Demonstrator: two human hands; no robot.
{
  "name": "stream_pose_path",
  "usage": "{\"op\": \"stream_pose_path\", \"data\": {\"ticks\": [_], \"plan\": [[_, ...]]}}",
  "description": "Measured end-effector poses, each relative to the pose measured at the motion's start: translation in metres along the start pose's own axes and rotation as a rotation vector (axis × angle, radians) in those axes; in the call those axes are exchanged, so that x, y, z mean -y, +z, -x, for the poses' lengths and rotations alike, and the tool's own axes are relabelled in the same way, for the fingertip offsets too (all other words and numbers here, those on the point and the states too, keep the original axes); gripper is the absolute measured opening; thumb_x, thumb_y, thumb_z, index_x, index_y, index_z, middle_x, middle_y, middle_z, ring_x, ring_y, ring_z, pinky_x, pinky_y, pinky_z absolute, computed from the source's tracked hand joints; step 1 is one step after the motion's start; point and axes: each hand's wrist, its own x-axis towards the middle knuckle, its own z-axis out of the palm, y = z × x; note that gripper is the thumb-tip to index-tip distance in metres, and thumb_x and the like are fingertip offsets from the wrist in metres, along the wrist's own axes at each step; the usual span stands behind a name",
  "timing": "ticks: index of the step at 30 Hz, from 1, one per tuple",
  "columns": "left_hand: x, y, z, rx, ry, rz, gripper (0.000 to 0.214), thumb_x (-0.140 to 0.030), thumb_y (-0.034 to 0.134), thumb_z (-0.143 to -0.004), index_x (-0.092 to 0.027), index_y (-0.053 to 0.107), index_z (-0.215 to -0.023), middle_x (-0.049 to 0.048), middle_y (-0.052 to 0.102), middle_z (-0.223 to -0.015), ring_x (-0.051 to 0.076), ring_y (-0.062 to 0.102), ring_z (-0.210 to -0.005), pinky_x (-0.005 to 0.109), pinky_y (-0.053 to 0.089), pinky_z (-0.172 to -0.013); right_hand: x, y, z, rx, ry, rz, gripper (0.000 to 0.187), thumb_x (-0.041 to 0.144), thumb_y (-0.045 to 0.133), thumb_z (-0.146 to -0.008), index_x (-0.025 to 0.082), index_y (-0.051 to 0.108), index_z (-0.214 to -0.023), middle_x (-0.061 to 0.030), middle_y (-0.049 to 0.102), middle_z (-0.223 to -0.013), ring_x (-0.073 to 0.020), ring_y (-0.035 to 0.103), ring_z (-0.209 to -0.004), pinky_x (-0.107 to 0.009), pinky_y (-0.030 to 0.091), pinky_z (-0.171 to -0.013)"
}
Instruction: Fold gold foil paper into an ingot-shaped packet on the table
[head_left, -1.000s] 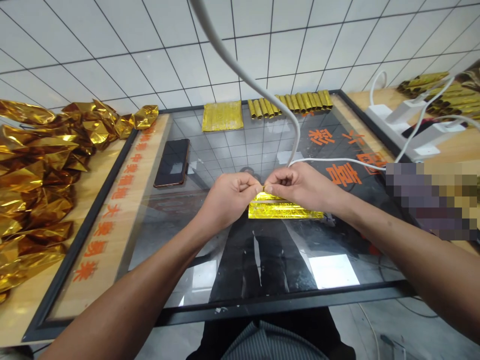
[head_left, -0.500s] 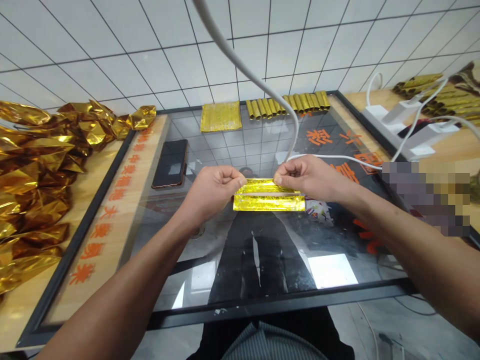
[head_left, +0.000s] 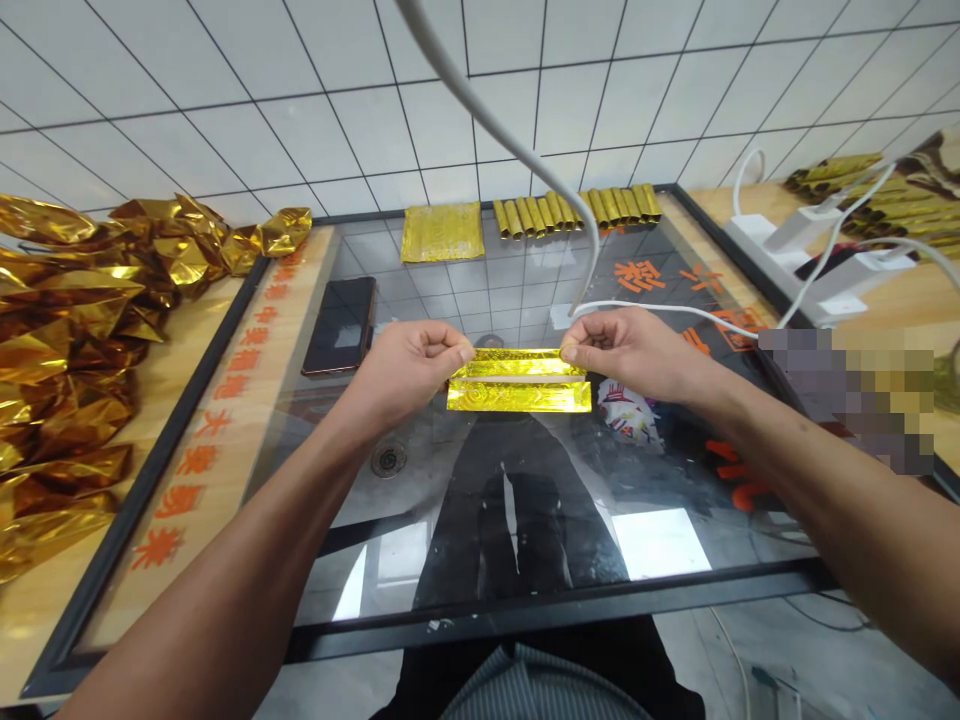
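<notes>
One far corner of the gold foil [head_left: 519,398] is pinched by the left hand [head_left: 421,362], the other by the right hand [head_left: 624,350]; it spans between them over the surface [head_left: 420,480]. Folding or rolling the edge seems in hand; the next move likely calls for even thumb pressure.

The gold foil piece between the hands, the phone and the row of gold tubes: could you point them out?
Gold foil piece [head_left: 519,398], head view: its near band.
Phone [head_left: 339,325], head view: its dark screen.
Row of gold tubes [head_left: 609,208], head view: a tube right of the row's middle.
</notes>
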Motion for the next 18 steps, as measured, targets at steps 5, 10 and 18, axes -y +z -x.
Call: {"op": "stream_pose_path", "data": {"ticks": [5, 10, 18], "plan": [[-0.004, 0.000, 0.003, 0.143, -0.007, 0.025, 0.026, -0.042, 0.075, -0.086, -0.017, 0.080, -0.087, 0.0018, 0.068, -0.069, 0.011, 0.054, -0.057, 0.022, 0.036, -0.053, 0.002, 0.001, 0.002, 0.035, -0.021, 0.035, 0.025, 0.044, 0.076, -0.091, 0.022, 0.070, -0.082, -0.0016, 0.065, -0.074, -0.0158, 0.053, -0.067, -0.033, 0.039, -0.060], [-0.005, 0.006, 0.004, 0.216, -0.017, -0.007, 0.025, -0.042, 0.074, -0.084, -0.018, 0.079, -0.079, 0.0003, 0.065, -0.065, 0.010, 0.051, -0.056, 0.022, 0.035, -0.053, 0.006, 0.005, 0.003, 0.072, -0.029, 0.025, 0.022, 0.042, 0.075, -0.093, 0.022, 0.070, -0.085, 0.0003, 0.063, -0.074, -0.0143, 0.050, -0.066, -0.032, 0.039, -0.060], [-0.001, 0.015, 0.003, 0.174, 0.031, -0.053, 0.025, -0.041, 0.070, -0.085, -0.018, 0.074, -0.075, -0.0014, 0.059, -0.062, 0.011, 0.046, -0.056, 0.022, 0.032, -0.051, 0.017, 0.013, 0.004, 0.159, -0.070, 0.052, 0.023, 0.046, 0.070, -0.098, 0.023, 0.073, -0.092, 0.0019, 0.063, -0.076, -0.0144, 0.052, -0.067, -0.032, 0.039, -0.063]]}}
